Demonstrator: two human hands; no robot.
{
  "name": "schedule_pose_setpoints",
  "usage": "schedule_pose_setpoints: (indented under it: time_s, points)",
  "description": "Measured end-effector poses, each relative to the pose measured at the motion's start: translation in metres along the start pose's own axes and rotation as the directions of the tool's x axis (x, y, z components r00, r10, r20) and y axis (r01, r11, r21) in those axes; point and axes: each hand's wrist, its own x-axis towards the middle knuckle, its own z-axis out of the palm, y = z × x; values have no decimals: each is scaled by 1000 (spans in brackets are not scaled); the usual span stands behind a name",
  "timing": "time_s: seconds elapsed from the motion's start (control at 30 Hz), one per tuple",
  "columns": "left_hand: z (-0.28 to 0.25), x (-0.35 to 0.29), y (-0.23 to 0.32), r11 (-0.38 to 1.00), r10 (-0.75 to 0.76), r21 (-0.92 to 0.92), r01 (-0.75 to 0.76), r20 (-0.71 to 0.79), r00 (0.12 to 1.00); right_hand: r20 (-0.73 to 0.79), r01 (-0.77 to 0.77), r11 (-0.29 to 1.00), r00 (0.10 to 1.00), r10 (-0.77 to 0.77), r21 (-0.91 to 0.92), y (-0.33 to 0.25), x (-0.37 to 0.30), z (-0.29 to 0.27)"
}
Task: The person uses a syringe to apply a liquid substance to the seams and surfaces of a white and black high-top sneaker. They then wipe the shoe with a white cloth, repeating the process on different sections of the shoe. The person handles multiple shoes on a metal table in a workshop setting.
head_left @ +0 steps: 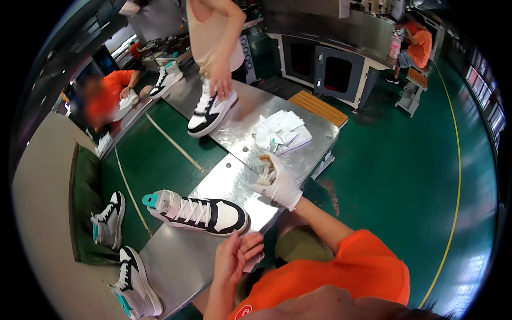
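A white and black high-top sneaker [226, 216] with white laces and a teal heel tab lies on the metal table, its toe pointing right. Just below that toe is my left hand [234, 258], bare and palm up, its fingers loosely bent and apart. Something pale pink shows beside its fingers; I cannot tell whether the hand touches it. My right hand [280, 184] wears a white glove and hovers over the table's right side. Its fingers curl round a small tan and whitish thing whose kind is unclear.
Crumpled white cloths [277, 128] lie near the table's far right end. Across the table, a co-worker's hand [220, 80] rests on another sneaker [212, 111]. More sneakers stand at left [109, 221] and lower left [136, 285], beside the green conveyor belt [160, 138].
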Motion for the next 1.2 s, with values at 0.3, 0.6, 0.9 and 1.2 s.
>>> schedule_pose_setpoints:
  time_s: [0.3, 0.6, 0.9, 1.2]
  points:
    - [14, -33, 142, -505, 667, 788, -354, 616, 419, 22, -22, 1000, 1000, 21, 5, 1, -3, -2]
    - [-9, -9, 200, -529, 257, 814, -242, 425, 868, 115, -95, 995, 989, 91, 23, 2, 6, -15]
    - [-75, -84, 99, -692, 574, 718, -77, 612, 544, 497, -149, 974, 841, 216, -172, -65, 18, -36]
    - [-65, -103, 36, -662, 706, 744, 93, 577, 411, 517, -84, 956, 826, 224, -279, -40, 35, -47]
